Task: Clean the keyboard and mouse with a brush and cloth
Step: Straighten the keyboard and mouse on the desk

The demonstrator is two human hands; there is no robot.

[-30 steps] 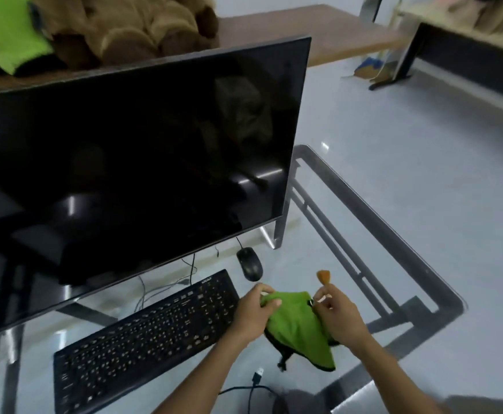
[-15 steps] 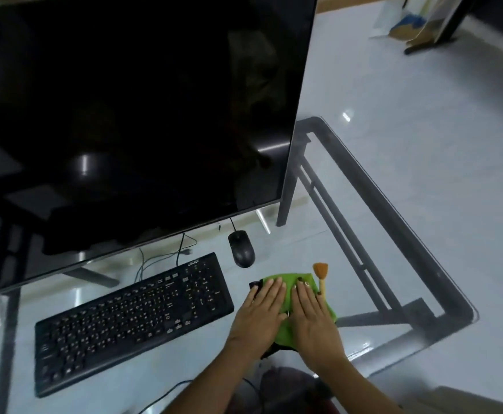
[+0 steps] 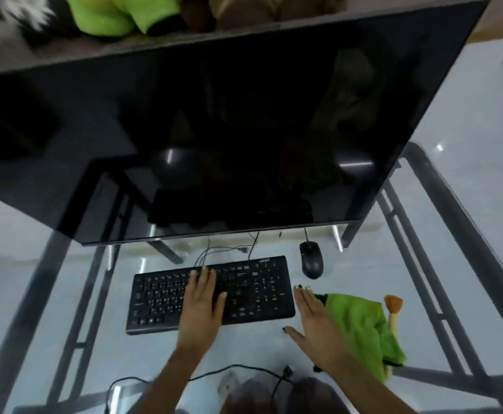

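Observation:
A black keyboard (image 3: 244, 291) lies on the glass desk in front of the monitor. My left hand (image 3: 204, 309) rests flat on its middle keys, fingers apart. A black wired mouse (image 3: 311, 259) sits just right of the keyboard's far corner. A crumpled green cloth (image 3: 363, 327) lies to the right of the keyboard, with a brush (image 3: 393, 309) with orange bristles along its right side. My right hand (image 3: 318, 327) is flat and open between the keyboard and the cloth, partly over the cloth's left edge, holding nothing.
A large dark monitor (image 3: 214, 130) overhangs the back of the desk. Thin cables (image 3: 223, 252) trail behind the keyboard and a black cable (image 3: 202, 375) loops along the near edge. The glass desk (image 3: 65, 294) shows its metal frame beneath. Soft toys (image 3: 110, 13) sit behind the monitor.
Both hands left the green cloth. My left hand moved left onto the keyboard; my right hand slid to the cloth's left edge. The view swung left, centring the keyboard.

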